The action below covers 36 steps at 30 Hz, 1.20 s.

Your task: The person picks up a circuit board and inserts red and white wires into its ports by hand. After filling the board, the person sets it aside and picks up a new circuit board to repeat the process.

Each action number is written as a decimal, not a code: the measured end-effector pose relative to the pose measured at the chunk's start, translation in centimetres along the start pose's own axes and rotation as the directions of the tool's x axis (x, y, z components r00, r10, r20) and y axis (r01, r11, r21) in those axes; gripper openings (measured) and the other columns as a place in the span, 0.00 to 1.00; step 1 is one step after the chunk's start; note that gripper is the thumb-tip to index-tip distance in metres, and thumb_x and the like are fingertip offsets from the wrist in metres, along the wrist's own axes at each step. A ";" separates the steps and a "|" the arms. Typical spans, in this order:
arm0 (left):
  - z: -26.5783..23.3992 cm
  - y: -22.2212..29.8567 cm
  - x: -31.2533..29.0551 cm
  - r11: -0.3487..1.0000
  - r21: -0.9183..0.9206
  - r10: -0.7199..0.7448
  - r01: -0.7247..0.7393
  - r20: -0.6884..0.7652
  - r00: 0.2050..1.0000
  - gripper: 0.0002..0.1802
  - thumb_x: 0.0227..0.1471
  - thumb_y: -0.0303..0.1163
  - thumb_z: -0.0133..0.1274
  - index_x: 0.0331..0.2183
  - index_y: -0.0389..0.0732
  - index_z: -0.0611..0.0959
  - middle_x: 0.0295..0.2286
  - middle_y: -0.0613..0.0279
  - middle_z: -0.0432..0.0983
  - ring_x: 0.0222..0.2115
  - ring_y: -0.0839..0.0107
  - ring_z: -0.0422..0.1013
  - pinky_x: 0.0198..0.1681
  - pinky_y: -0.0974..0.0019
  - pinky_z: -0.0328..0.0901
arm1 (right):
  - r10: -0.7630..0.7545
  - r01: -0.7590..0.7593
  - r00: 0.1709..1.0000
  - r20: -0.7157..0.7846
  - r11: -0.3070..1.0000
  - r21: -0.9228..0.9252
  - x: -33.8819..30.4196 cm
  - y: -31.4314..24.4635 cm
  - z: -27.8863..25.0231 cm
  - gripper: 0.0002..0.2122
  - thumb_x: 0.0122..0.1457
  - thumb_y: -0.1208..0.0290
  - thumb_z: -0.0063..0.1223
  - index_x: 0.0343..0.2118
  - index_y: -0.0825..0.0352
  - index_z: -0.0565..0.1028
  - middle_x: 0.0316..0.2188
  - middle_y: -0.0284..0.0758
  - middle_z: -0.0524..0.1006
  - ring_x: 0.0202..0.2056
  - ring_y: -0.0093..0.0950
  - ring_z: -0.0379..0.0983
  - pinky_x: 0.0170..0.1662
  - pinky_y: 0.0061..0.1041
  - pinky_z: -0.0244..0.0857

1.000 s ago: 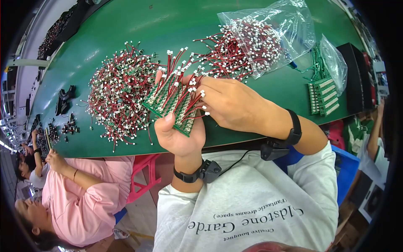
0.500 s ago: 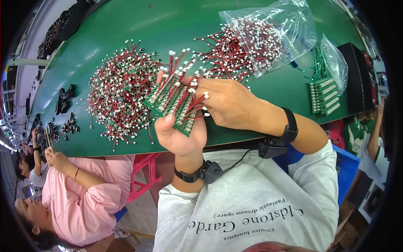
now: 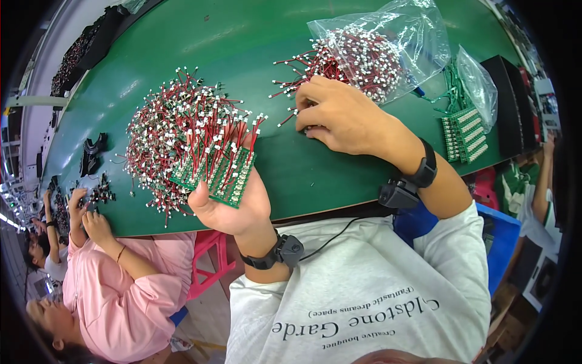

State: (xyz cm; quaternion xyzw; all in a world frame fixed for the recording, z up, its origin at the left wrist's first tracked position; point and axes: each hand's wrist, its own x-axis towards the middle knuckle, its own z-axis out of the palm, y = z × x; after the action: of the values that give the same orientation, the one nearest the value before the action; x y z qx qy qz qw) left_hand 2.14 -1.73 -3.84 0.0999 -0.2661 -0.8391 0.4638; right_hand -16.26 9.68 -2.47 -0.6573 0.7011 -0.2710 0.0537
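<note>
My left hand (image 3: 239, 209) holds a green circuit board panel (image 3: 230, 182) by its edge, thumb on the near side. Many red wires with white plugs stand up from the panel, while its right part shows bare rows of pads. My right hand (image 3: 348, 118) is curled at the near-left edge of a pile of red wires with white plugs (image 3: 364, 60). Its thumb and fingers are bent together beside a few stray wires; whatever lies between the fingertips is hidden. Behind the panel is a large heap of small wired boards (image 3: 167, 133).
Clear plastic bags (image 3: 424, 36) partly cover the wire pile. Stacked green board panels (image 3: 465, 136) and a black box (image 3: 512, 103) stand at the right on the green table (image 3: 242, 30). To my left, a person in a pink top (image 3: 121, 297) handles small black parts (image 3: 102, 189).
My right hand has left the panel and moved up and right to the wire pile. My left hand has carried the panel left and tilted it. The neighbour's hands have moved among the black parts.
</note>
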 end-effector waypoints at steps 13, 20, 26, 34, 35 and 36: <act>0.1 -0.2 0.2 0.999 -0.019 -0.027 0.028 0.044 0.999 0.36 0.49 0.42 0.46 0.58 0.36 0.65 0.52 0.47 0.68 0.53 0.50 0.65 0.59 0.41 0.53 | -0.130 0.131 0.990 -0.053 0.991 0.021 0.3 1.6 0.7 0.05 0.44 0.75 0.62 0.25 0.63 0.78 0.31 0.31 0.72 0.38 0.32 0.68 0.41 0.31 0.65; 0.4 -0.3 0.1 0.999 -0.029 -0.034 0.035 0.050 0.998 0.36 0.49 0.42 0.45 0.57 0.35 0.64 0.51 0.46 0.69 0.52 0.49 0.66 0.59 0.40 0.53 | -0.166 0.186 0.975 -0.150 0.975 0.124 0.5 1.3 0.9 0.05 0.44 0.77 0.62 0.25 0.63 0.77 0.30 0.31 0.72 0.39 0.32 0.68 0.41 0.31 0.64; 0.8 -1.7 0.2 0.999 -0.034 -0.002 0.002 0.008 1.000 0.35 0.49 0.40 0.45 0.57 0.35 0.65 0.50 0.48 0.70 0.51 0.51 0.67 0.58 0.43 0.55 | -0.160 0.230 0.961 -0.227 0.917 0.325 0.6 -0.8 0.2 0.06 0.45 0.79 0.62 0.26 0.64 0.77 0.27 0.33 0.72 0.32 0.33 0.71 0.37 0.33 0.64; 2.3 -3.1 -0.9 0.997 0.044 0.059 -0.062 0.067 0.996 0.36 0.48 0.41 0.43 0.58 0.36 0.63 0.48 0.47 0.71 0.48 0.52 0.69 0.56 0.47 0.59 | -0.062 0.196 0.955 -0.288 0.865 0.462 0.1 -4.0 1.5 0.08 0.47 0.81 0.57 0.32 0.69 0.74 0.27 0.37 0.71 0.28 0.38 0.71 0.29 0.32 0.65; 2.7 -3.1 -1.0 0.996 0.053 0.070 -0.073 0.055 0.996 0.37 0.48 0.41 0.43 0.59 0.37 0.62 0.48 0.48 0.71 0.48 0.53 0.69 0.55 0.48 0.60 | -0.061 0.195 0.956 -0.287 0.864 0.464 0.1 -4.0 1.5 0.08 0.47 0.81 0.57 0.32 0.69 0.74 0.27 0.37 0.71 0.28 0.38 0.71 0.29 0.32 0.65; 3.1 -3.0 -1.2 0.995 0.079 0.063 -0.068 0.069 0.996 0.38 0.48 0.41 0.43 0.59 0.36 0.60 0.47 0.48 0.71 0.47 0.54 0.70 0.54 0.49 0.61 | -0.034 0.140 0.974 -0.224 0.867 0.478 0.1 -4.1 1.4 0.08 0.48 0.80 0.57 0.32 0.69 0.74 0.27 0.38 0.71 0.28 0.38 0.71 0.29 0.32 0.65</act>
State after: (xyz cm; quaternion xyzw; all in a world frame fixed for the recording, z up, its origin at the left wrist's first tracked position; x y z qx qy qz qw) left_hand -0.64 1.61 -2.99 0.0821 -0.3186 -0.8148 0.4774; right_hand -12.03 9.23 -1.84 -0.6211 0.5806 -0.5095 0.1324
